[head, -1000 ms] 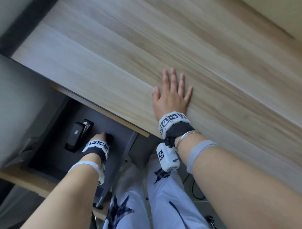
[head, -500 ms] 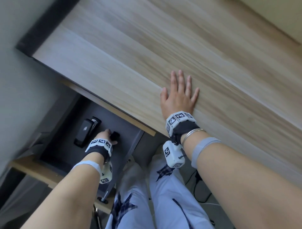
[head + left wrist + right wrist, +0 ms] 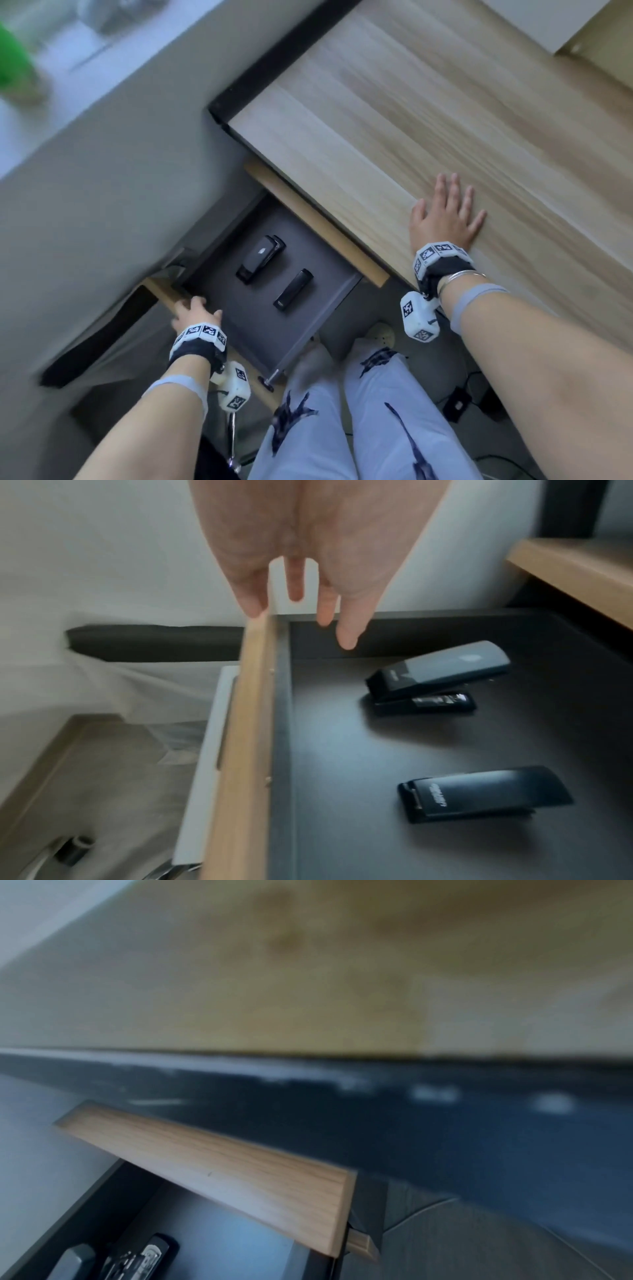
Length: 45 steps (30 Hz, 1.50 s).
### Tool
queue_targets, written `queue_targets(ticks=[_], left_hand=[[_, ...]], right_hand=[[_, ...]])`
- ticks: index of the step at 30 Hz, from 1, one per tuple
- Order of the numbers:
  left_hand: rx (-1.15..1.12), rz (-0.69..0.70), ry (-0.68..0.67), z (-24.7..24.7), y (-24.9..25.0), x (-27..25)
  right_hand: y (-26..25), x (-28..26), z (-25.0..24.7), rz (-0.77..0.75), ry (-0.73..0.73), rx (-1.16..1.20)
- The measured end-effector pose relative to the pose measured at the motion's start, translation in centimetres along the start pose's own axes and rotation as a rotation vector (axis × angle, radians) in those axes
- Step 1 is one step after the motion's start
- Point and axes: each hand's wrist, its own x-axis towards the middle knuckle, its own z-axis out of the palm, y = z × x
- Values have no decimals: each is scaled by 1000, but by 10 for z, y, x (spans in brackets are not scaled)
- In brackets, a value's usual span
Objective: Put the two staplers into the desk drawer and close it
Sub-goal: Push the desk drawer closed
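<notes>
The dark grey desk drawer [image 3: 253,322] stands pulled out below the wooden desk top [image 3: 445,102]. Two black staplers lie inside it, apart from each other: a broad one [image 3: 260,258] [image 3: 438,674] toward the back and a slim one [image 3: 293,289] [image 3: 486,794] nearer the front right. My left hand [image 3: 196,308] [image 3: 301,610] rests on the top of the drawer's wooden front panel [image 3: 240,723]; its fingers are straight and hold nothing. My right hand [image 3: 445,219] lies flat on the desk top near its front edge. The right wrist view is blurred and shows part of a stapler [image 3: 137,1259].
A grey wall [image 3: 102,171] runs along the drawer's left side. My legs in light trousers [image 3: 342,428] sit under the desk, just right of the drawer. Cables and a black adapter [image 3: 455,406] lie on the floor.
My left hand has let go of the slim stapler inside the drawer and drawn back to the drawer's front panel. The head view has swung right and up. The right hand stays flat.
</notes>
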Motion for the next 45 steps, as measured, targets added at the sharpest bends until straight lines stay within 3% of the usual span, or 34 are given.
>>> queue_targets(ticks=[2, 5, 7, 16, 20, 31, 45], left_hand=[[-82, -122, 8, -2, -13, -4], [-179, -243, -132, -2, -19, -9], [-189, -265, -184, 1, -19, -13], [-196, -318, -190, 8, -1, -15], [-231, -273, -244, 8, 22, -19], [-336, 78, -284, 29, 109, -16], [-447, 125, -314, 55, 190, -12]], right_hand=[[0, 0, 0, 0, 0, 9], [0, 0, 1, 0, 6, 7], [0, 0, 1, 0, 7, 4], [1, 0, 2, -6, 14, -1], [1, 0, 2, -11, 18, 0], [2, 2, 5, -12, 28, -22], [3, 3, 5, -2, 40, -22]])
